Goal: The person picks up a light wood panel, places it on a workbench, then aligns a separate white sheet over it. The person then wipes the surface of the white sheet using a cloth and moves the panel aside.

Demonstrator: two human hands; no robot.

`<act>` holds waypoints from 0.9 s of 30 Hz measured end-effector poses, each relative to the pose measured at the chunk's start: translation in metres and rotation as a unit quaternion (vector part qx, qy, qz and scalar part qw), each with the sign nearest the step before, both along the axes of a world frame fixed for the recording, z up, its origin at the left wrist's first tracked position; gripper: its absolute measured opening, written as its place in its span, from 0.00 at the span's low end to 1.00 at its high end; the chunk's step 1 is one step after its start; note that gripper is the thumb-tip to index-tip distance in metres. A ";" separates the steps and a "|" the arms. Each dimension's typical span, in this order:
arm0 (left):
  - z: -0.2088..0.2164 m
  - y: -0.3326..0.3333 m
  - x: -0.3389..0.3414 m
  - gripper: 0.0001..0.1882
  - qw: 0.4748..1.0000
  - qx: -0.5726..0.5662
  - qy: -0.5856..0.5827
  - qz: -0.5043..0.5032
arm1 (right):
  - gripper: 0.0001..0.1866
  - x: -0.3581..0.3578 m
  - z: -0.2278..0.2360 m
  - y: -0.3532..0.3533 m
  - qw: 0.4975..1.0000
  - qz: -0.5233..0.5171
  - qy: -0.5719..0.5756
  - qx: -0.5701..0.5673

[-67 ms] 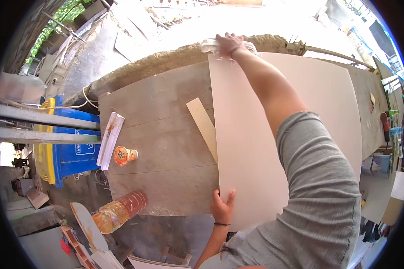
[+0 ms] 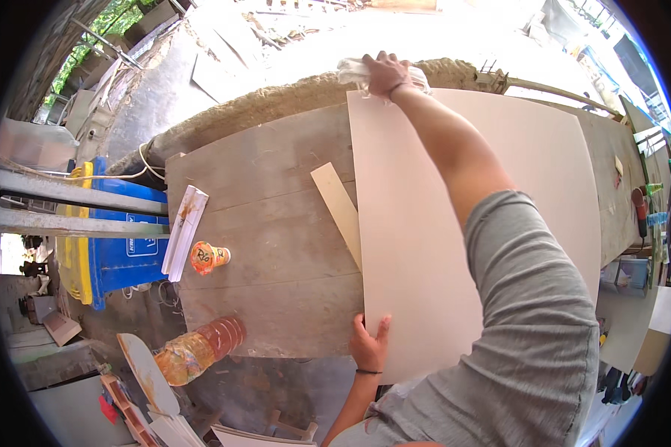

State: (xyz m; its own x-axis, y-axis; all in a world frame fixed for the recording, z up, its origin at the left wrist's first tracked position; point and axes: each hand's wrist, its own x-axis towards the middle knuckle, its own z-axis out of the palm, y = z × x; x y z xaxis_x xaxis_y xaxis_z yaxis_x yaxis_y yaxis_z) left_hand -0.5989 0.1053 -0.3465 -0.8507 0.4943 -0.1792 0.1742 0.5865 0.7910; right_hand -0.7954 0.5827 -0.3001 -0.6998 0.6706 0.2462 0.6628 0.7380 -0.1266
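A large pale flat board (image 2: 417, 246) lies on the worn wooden worktable (image 2: 276, 216). Its near left edge is gripped by my left hand (image 2: 369, 343), with the thumb on the top face and some fingers hidden at the edge. My right arm reaches across the board to its far left corner. There my right hand (image 2: 388, 73) presses down on a bunched white cloth (image 2: 354, 72), fingers curled over it. Beside the board's left edge, a narrow pale strip (image 2: 335, 212) rests aslant on the table.
An orange cup (image 2: 210, 258), white profile strips (image 2: 184, 232) and a large plastic bottle of reddish liquid (image 2: 201, 349) stand or lie toward the left. Beyond them is a blue bin (image 2: 127, 253) with a yellow lid. A red power tool (image 2: 640, 212) lies far right.
My right hand and the cloth have shifted very slightly to the right at the far edge. My left hand keeps its place on the board.
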 end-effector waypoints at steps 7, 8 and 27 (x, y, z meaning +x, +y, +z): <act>-0.012 0.000 0.000 0.27 0.998 -0.046 -0.020 -0.025 | 0.29 0.201 0.051 -0.112 0.974 0.216 0.040 0.056; -0.014 0.004 0.003 0.26 0.999 -0.037 -0.017 -0.025 | 0.30 0.243 0.055 -0.146 0.979 0.204 0.005 0.029; -0.012 0.001 0.001 0.19 0.999 -0.014 -0.029 -0.034 | 0.26 0.304 0.002 -0.259 0.972 0.148 -0.162 -0.088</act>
